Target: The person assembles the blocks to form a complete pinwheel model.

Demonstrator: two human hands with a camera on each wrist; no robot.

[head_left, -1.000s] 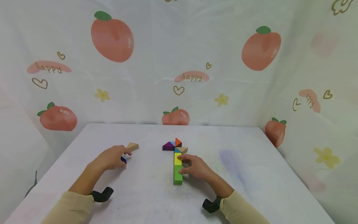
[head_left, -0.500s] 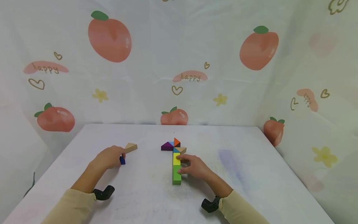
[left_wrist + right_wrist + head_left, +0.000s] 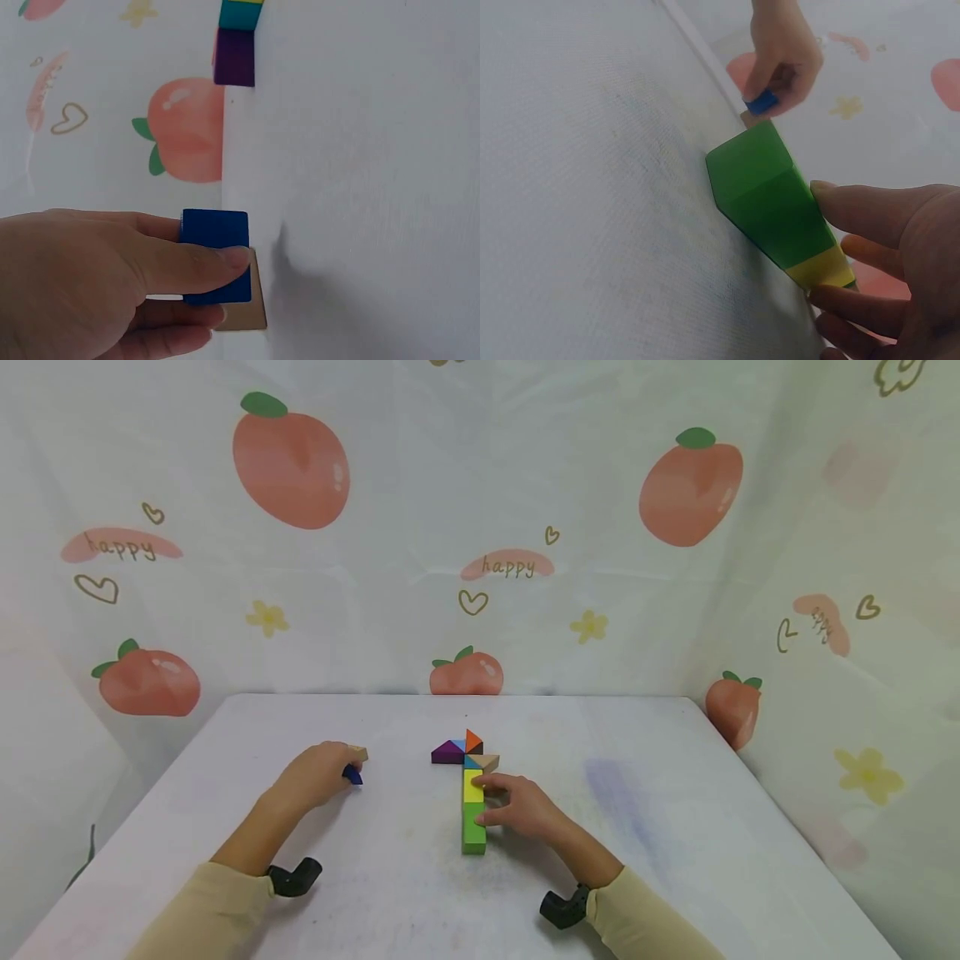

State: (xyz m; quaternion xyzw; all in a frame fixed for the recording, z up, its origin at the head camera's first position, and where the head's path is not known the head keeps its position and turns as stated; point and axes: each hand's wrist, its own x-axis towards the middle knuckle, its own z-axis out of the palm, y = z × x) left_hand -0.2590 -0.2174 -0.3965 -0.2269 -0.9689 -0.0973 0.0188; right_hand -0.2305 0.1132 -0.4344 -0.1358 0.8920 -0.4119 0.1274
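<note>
My left hand (image 3: 318, 774) pinches a blue triangular block (image 3: 215, 227) between thumb and fingers, just above the table at the left. Beyond it lies a plain wooden triangular block (image 3: 251, 315), partly hidden by that hand. At the middle of the table, my right hand (image 3: 525, 806) rests its fingertips against a row of blocks. Its index finger touches the yellow block (image 3: 472, 789) and its thumb the green block (image 3: 474, 837). Past the yellow block, a teal piece (image 3: 470, 762), a wooden triangle (image 3: 489, 762), a purple block (image 3: 447, 753) and an orange triangle (image 3: 472, 741) lie together.
The white table (image 3: 405, 893) has a faint purple stain (image 3: 622, 802) right of the blocks. A peach-printed cloth (image 3: 405, 527) hangs behind and beside it. Black wrist-worn devices (image 3: 296, 877) sit near both sleeves. A light-blue piece (image 3: 458, 744) lies beside the purple block.
My left hand has taken hold of the blue block, lifted it and moved to the right, covering more of the wooden block. My right hand has stayed on the row.
</note>
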